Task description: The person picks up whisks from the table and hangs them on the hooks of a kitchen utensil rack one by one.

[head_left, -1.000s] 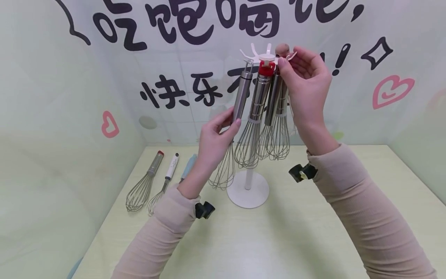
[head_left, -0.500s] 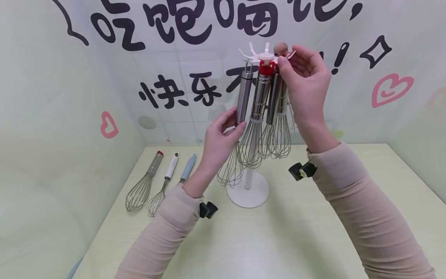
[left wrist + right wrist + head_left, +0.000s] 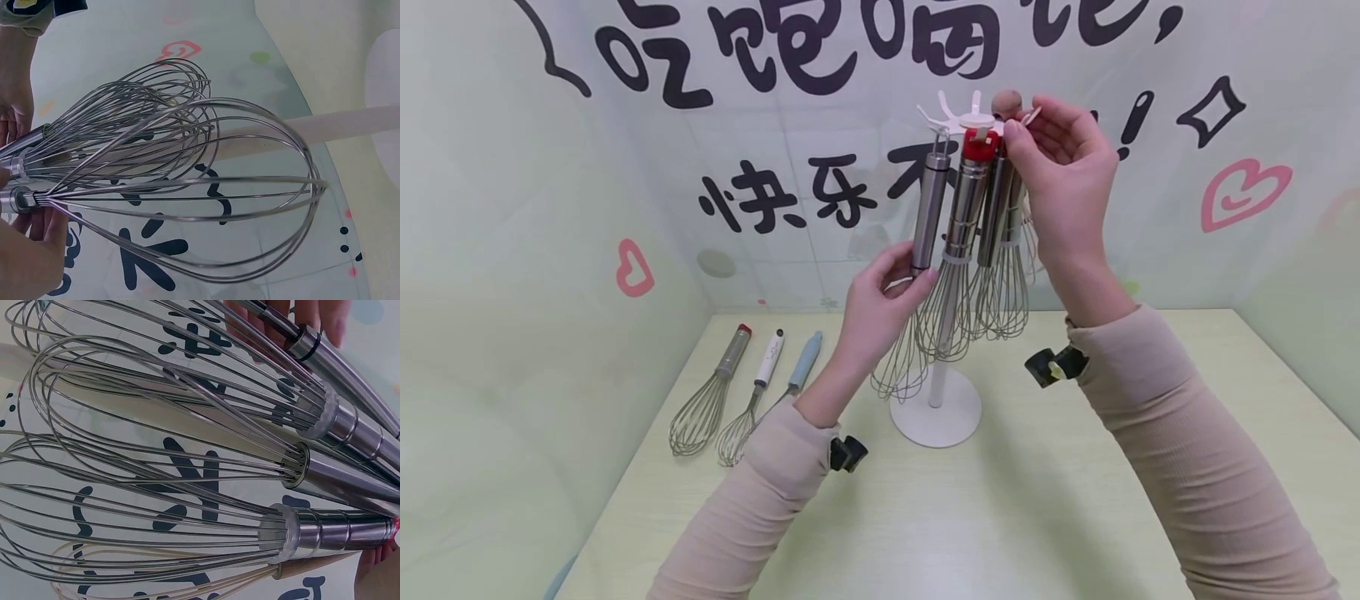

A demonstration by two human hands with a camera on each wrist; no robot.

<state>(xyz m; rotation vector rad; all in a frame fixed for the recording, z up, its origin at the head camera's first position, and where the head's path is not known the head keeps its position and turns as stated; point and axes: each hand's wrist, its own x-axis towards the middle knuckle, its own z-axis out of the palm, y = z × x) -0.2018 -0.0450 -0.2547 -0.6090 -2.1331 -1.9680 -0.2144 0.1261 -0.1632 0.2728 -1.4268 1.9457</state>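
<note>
My left hand (image 3: 880,312) grips the lower handle of a steel whisk (image 3: 931,204), whose wire loops hang down in the left wrist view. The whisk's top loop is at a hook of the white hanging rack (image 3: 976,122); whether it bears on the hook I cannot tell. My right hand (image 3: 1071,171) pinches a hook on the rack's right side between thumb and fingers. Between the hands hang a red-topped whisk (image 3: 966,200) and other steel whisks (image 3: 347,478). A whisk with a wooden handle (image 3: 315,564) hangs farthest right, mostly behind my right hand.
The rack's round white base (image 3: 936,417) stands on the pale table (image 3: 1000,517). To the left lie a red-tipped whisk (image 3: 730,354), a white-handled whisk (image 3: 769,358) and a blue-handled whisk (image 3: 805,360). A printed wall sheet (image 3: 842,267) rises behind.
My left hand and its whisk have shifted rightward, and the whisk hangs closer to the red-topped one. My right hand keeps its place at the rack, nearly still.
</note>
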